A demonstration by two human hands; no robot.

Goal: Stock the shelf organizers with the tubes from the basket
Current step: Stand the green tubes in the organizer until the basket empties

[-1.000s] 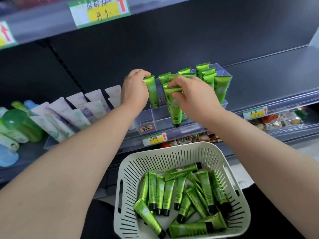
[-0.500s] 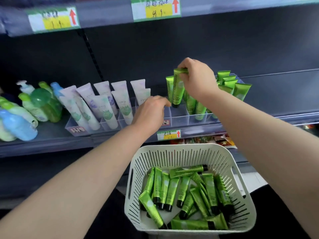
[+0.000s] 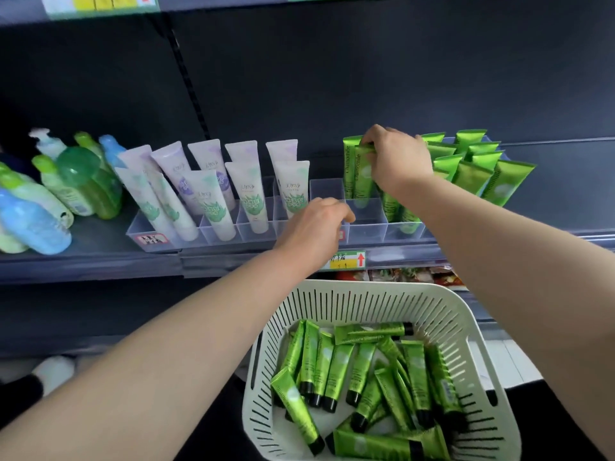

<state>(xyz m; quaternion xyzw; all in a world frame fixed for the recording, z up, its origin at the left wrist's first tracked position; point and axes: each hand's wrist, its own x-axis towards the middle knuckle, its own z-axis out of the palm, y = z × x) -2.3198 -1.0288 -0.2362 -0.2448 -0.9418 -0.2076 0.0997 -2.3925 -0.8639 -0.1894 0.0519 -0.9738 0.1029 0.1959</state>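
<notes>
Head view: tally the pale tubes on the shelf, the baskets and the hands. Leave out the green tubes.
Pale tubes: 10
Baskets: 1
Hands: 2 (left hand; right hand, gripping a green tube)
Total: 13

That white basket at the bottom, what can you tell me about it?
The basket is an off-white, squarish tub that looks like plastic, with rounded corners and walls cut through by narrow vertical slots, plus a longer handle slot on the left side. It sits below the shelf, in front of the person, between the two forearms. Inside lies a loose heap of green tubes with black caps, lying flat and overlapping at different angles. Neither hand touches it.
</notes>
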